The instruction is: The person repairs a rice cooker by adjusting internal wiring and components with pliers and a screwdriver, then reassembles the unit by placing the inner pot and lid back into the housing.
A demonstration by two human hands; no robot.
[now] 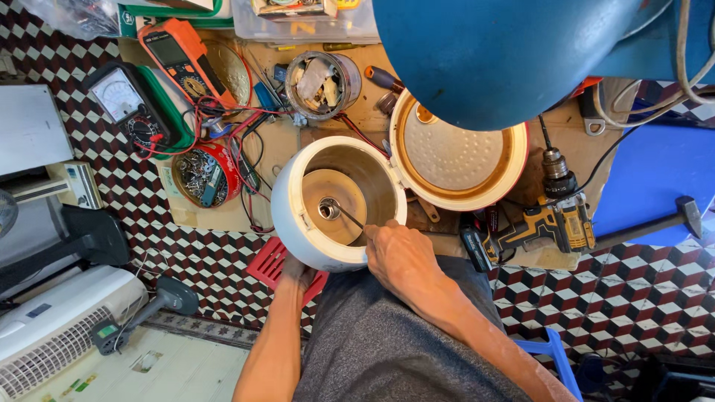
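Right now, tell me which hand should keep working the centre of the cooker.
Right. The right hand already holds a thin tool reaching the cooker centre; the left hand braces its outside.

Single head view, straight down (close) over cluttered workbench (372, 119).

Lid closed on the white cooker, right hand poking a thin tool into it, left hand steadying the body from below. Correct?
Not quite. The head view shows the lid swung open beside the white cooker. The rest holds: the right hand holds a thin tool inside it, and the left hand steadies the body from below.
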